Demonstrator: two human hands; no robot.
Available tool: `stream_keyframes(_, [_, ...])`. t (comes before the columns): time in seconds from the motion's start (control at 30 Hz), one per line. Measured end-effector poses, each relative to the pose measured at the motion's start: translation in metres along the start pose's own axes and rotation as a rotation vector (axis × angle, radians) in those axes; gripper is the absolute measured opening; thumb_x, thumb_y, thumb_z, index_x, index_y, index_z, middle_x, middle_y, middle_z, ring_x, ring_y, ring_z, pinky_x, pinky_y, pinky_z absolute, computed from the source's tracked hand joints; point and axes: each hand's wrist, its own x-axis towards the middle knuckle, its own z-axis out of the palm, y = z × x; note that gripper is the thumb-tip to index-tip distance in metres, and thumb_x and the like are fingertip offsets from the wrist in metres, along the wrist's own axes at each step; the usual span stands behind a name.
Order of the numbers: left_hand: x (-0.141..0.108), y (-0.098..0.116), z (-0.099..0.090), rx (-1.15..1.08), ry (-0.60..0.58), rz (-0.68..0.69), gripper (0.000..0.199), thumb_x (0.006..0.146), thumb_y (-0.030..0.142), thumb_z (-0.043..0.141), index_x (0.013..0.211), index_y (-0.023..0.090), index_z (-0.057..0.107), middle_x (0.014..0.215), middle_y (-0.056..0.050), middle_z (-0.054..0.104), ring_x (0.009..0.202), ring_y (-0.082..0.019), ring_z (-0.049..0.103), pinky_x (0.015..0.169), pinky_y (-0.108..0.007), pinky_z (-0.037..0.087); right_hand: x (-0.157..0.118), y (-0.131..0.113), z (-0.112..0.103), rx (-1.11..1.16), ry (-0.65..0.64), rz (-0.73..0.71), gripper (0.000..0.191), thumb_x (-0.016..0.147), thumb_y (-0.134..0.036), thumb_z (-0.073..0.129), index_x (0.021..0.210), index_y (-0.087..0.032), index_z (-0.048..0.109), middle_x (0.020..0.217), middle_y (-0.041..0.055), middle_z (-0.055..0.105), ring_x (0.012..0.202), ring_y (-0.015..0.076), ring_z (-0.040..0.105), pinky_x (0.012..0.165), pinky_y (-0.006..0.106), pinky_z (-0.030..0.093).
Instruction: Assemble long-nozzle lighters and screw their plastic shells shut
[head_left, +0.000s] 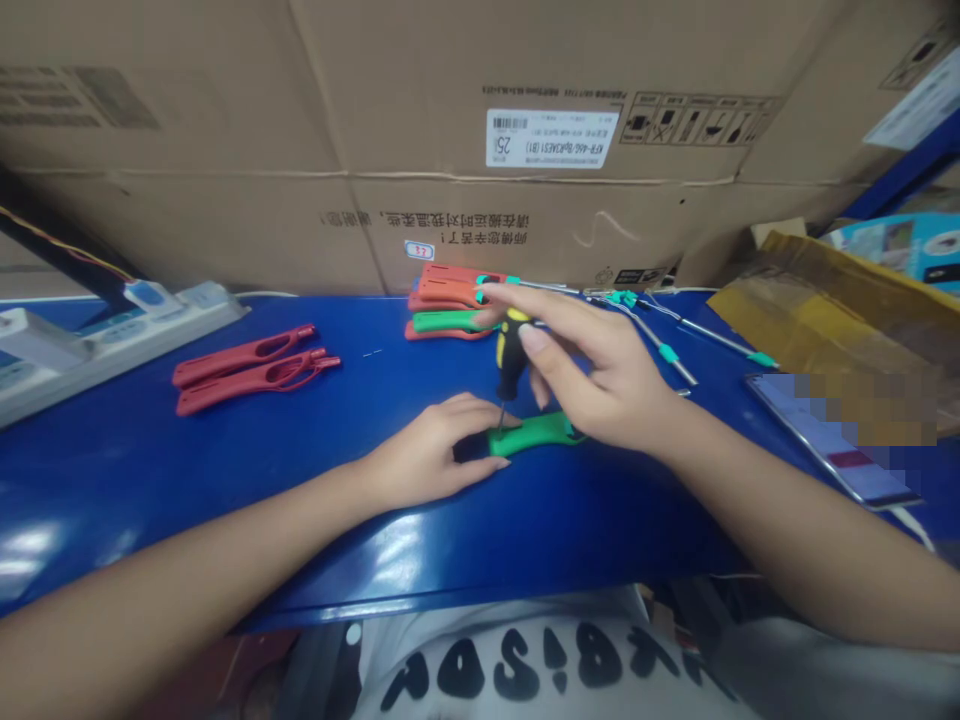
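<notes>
My right hand (600, 375) is closed around a black and yellow screwdriver (511, 360), which stands nearly upright. Its tip meets the left end of a green plastic casing (536, 433) lying on the blue table (322, 540). My left hand (435, 452) holds that same end between thumb and fingers. The casing's right end is partly hidden beneath my right hand. Behind, a stack of orange casings (450, 288) has another green casing (446, 321) among them.
Two red casings (255, 375) lie at the left near a white power strip (150, 340). Metal rods with teal parts (667, 353), a phone (832, 440) and a yellow-taped package (832, 320) are at the right. A large cardboard box (420, 120) rises behind.
</notes>
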Motion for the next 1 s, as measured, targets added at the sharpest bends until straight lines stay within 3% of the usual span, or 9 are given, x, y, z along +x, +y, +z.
stream_keyframes(0.07, [0.0002, 0.0002, -0.0003, 0.001, 0.0, -0.004, 0.035, 0.093, 0.026, 0.068, 0.127, 0.02, 0.064, 0.119, -0.007, 0.071, 0.113, -0.023, 0.063, 0.102, -0.039, 0.05, 0.001, 0.0001, 0.0, 0.052, -0.042, 0.027, 0.031, 0.102, -0.031, 0.052, 0.128, -0.019, 0.064, 0.115, 0.005, 0.074, 0.09, 0.0136, 0.072, 0.078, 0.026, 0.058])
stream_keyframes(0.17, [0.0005, -0.0001, -0.0003, 0.012, 0.004, -0.005, 0.037, 0.092, 0.026, 0.068, 0.128, 0.02, 0.064, 0.122, -0.008, 0.07, 0.117, -0.024, 0.062, 0.105, -0.041, 0.048, 0.0007, 0.0001, 0.0005, -0.072, 0.043, -0.049, 0.031, 0.092, -0.039, 0.068, 0.115, -0.018, 0.071, 0.096, 0.0042, 0.077, 0.08, 0.015, 0.072, 0.077, 0.027, 0.058])
stream_keyframes(0.33, [0.0006, -0.001, 0.0002, 0.009, 0.007, 0.002, 0.034, 0.093, 0.029, 0.067, 0.126, 0.02, 0.065, 0.117, -0.007, 0.072, 0.109, -0.023, 0.064, 0.1, -0.039, 0.051, 0.0021, -0.0044, -0.0005, 0.063, -0.04, 0.019, 0.034, 0.105, -0.026, 0.041, 0.131, -0.018, 0.062, 0.111, 0.0052, 0.075, 0.083, 0.013, 0.071, 0.081, 0.03, 0.059])
stream_keyframes(0.43, [0.0003, -0.0008, 0.0003, 0.013, 0.006, 0.006, 0.036, 0.093, 0.028, 0.068, 0.128, 0.021, 0.065, 0.12, -0.008, 0.071, 0.114, -0.024, 0.063, 0.102, -0.04, 0.05, 0.0012, -0.0035, -0.0024, 0.02, -0.011, 0.002, 0.031, 0.1, -0.036, 0.056, 0.125, -0.021, 0.067, 0.097, 0.0028, 0.075, 0.073, 0.0127, 0.068, 0.074, 0.029, 0.059])
stream_keyframes(0.53, [-0.0001, -0.0007, 0.0002, 0.013, 0.018, 0.013, 0.036, 0.092, 0.027, 0.068, 0.127, 0.02, 0.065, 0.122, -0.008, 0.07, 0.115, -0.024, 0.063, 0.103, -0.04, 0.049, -0.0006, -0.0014, -0.0032, -0.096, 0.068, -0.081, 0.031, 0.096, -0.04, 0.062, 0.118, -0.019, 0.071, 0.098, 0.0065, 0.074, 0.087, 0.0185, 0.071, 0.081, 0.032, 0.058])
stream_keyframes(0.67, [-0.0005, -0.0019, 0.0004, 0.017, 0.003, 0.001, 0.036, 0.093, 0.028, 0.067, 0.128, 0.021, 0.064, 0.119, -0.008, 0.071, 0.111, -0.023, 0.064, 0.101, -0.039, 0.051, 0.0005, -0.0024, -0.0012, 0.109, -0.062, 0.034, 0.032, 0.105, -0.025, 0.043, 0.129, -0.018, 0.062, 0.121, 0.0095, 0.07, 0.101, 0.0177, 0.069, 0.087, 0.033, 0.058])
stream_keyframes(0.83, [-0.0009, -0.0031, 0.0011, 0.019, 0.025, 0.013, 0.033, 0.092, 0.028, 0.069, 0.124, 0.021, 0.066, 0.12, -0.008, 0.071, 0.113, -0.024, 0.064, 0.101, -0.039, 0.051, -0.0011, -0.002, 0.0012, 0.016, 0.018, -0.06, 0.029, 0.094, -0.037, 0.067, 0.115, -0.018, 0.067, 0.1, 0.0063, 0.074, 0.095, 0.0195, 0.07, 0.084, 0.031, 0.057])
stream_keyframes(0.93, [-0.0007, -0.0025, 0.0009, 0.019, 0.023, 0.012, 0.033, 0.092, 0.028, 0.068, 0.125, 0.022, 0.066, 0.116, -0.007, 0.072, 0.108, -0.023, 0.065, 0.098, -0.038, 0.052, -0.0018, -0.0027, 0.0014, 0.069, -0.051, -0.025, 0.031, 0.103, -0.027, 0.049, 0.13, -0.018, 0.06, 0.12, 0.0094, 0.07, 0.111, 0.0199, 0.067, 0.089, 0.033, 0.057])
stream_keyframes(1.0, [-0.0006, -0.0025, 0.0008, 0.02, 0.011, 0.007, 0.035, 0.093, 0.028, 0.067, 0.127, 0.022, 0.065, 0.117, -0.007, 0.071, 0.11, -0.023, 0.065, 0.099, -0.038, 0.051, -0.0016, -0.0033, 0.0011, 0.177, -0.113, 0.05, 0.033, 0.105, -0.021, 0.042, 0.134, -0.017, 0.056, 0.125, 0.0089, 0.068, 0.108, 0.0172, 0.068, 0.086, 0.031, 0.058])
